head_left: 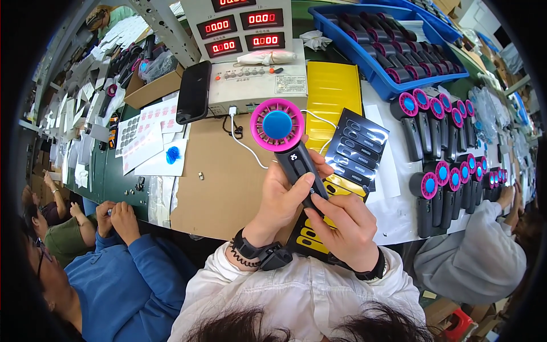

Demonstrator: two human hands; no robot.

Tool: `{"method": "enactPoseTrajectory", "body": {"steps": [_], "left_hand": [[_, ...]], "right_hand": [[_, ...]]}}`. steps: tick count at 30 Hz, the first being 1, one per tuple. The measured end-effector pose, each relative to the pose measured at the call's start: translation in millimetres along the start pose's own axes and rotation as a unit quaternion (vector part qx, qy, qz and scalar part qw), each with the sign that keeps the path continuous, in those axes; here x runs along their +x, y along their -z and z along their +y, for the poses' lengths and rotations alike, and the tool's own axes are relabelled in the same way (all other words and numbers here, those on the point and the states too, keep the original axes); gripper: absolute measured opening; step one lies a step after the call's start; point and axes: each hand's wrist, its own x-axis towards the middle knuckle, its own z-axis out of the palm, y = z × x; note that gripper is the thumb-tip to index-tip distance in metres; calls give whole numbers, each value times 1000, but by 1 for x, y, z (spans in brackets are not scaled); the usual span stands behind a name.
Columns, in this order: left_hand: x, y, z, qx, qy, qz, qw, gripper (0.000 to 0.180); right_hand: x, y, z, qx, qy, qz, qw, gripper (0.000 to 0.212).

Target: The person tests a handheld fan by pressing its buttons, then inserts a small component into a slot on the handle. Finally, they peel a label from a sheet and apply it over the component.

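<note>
So, a handheld fan [292, 157] is being held up over a sheet of brown cardboard [208, 196] on the bench, just in front of a box with red number displays [245, 91]. The handle is wrapped by the left hand [279, 196], thumb across the front, fingers round the back. Its lower end is pinched by the right hand [350, 225], though what exactly is being touched down there is hidden.

Best guess: some handling or checking step is in hand, at the bottom of the handle. A white cable [250, 151] is plugged into the box and runs behind the hands, but whether it's joined to the fan can't be told. For the next move, a firm left grip seems called for, plus fine fingertip work from the right, with the cable kept from snagging.

As for looks: bright pink ring, slotted all round, smooth blue disc in the middle, dark grey handle with a small light mark near the top and a long inset panel below it. The head is tipped away from the wearer, toward the box. No damage can be spotted. More fans [428, 185] of the same sort are stood in rows off to the right.
</note>
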Motion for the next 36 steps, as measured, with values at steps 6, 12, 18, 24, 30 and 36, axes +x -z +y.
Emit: {"method": "enactPoseTrajectory", "body": {"steps": [6,12,18,24,30,36], "left_hand": [[0,-1,3,2,-3,11,1000,51],[-2,-3,5,-31,30,39,998,50],[-2,-4,5,-36,52,61,996,49],[-2,-2,1,-60,63,67,994,49],[-1,1,0,-92,55,30,994,49],[-1,-1,1,-82,56,28,995,49]], "right_hand": [[0,-2,2,5,13,3,1000,28],[-2,-6,2,12,28,-5,1000,29],[-1,-8,1,7,28,-10,1000,28],[-1,-9,1,8,18,-10,1000,29],[2,-5,0,8,10,1,1000,28],[-1,-6,2,9,3,-5,1000,27]]}}
